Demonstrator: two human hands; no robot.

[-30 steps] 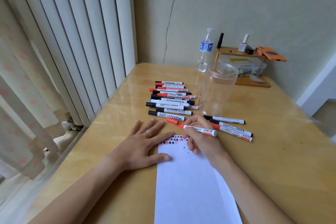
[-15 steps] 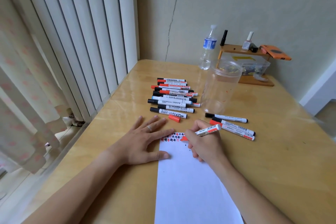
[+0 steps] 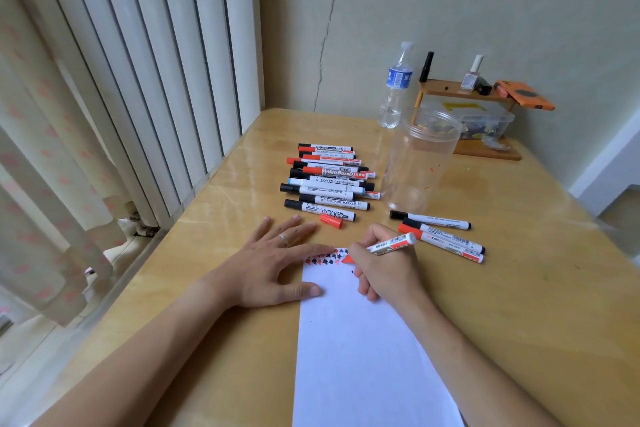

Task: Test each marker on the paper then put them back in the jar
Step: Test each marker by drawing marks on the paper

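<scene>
My right hand [image 3: 384, 270] grips an uncapped red marker [image 3: 393, 244], its tip down on the top edge of the white paper [image 3: 360, 350] beside rows of red and black marks. My left hand [image 3: 273, 263] lies flat with fingers spread, pressing the paper's top left corner. The marker's red cap [image 3: 331, 220] lies on the table just beyond my left fingers. Several capped markers [image 3: 329, 180] lie in a pile behind it. Three more markers [image 3: 440, 234] lie to the right of my right hand. The clear plastic jar [image 3: 420, 163] stands upright behind them, with nothing visible inside.
A water bottle [image 3: 396, 87] stands at the back by the wall. A small wooden shelf [image 3: 464, 90] with bottles, an orange case and a clear box sits at the back right. Vertical blinds [image 3: 138, 62] hang along the table's [image 3: 536, 288] left edge.
My right hand turned the marker from lying sideways to tip-down on the paper and shifted slightly toward the marks. My left hand stayed put.
</scene>
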